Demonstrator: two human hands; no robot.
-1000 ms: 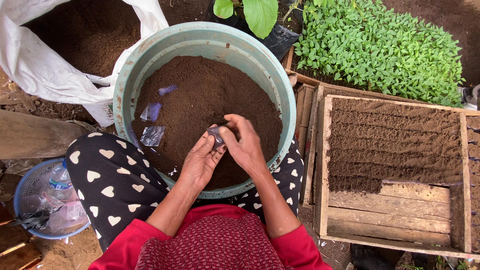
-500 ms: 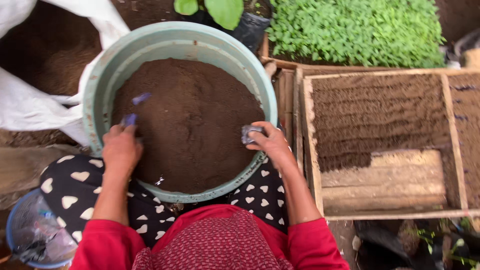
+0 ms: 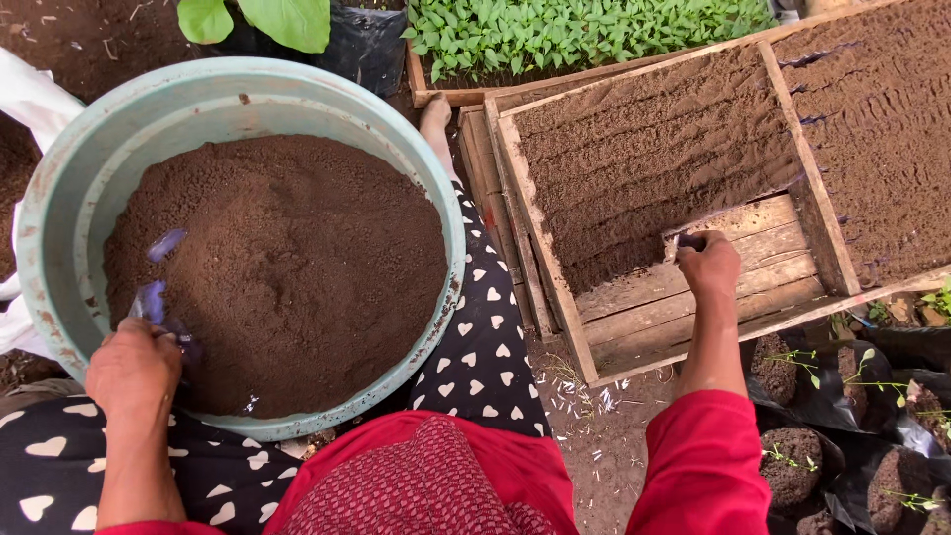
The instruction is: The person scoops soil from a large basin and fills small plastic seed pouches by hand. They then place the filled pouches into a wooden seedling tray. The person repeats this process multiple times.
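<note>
Bare slats: bare planks are lying open at the near end of the wooden crate (image 3: 555,267), beside the right hand (image 3: 709,263).
Soil edge: packed soil is blocking the crate's far part.
Crate walls: raised boards are hemming passage sideways.

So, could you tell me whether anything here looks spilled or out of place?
Only small things: pale white scraps lie scattered on the bare ground beside the slatted wooden tray, and the round pale-green plastic basin has a scuffed, soil-stained rim.
</note>
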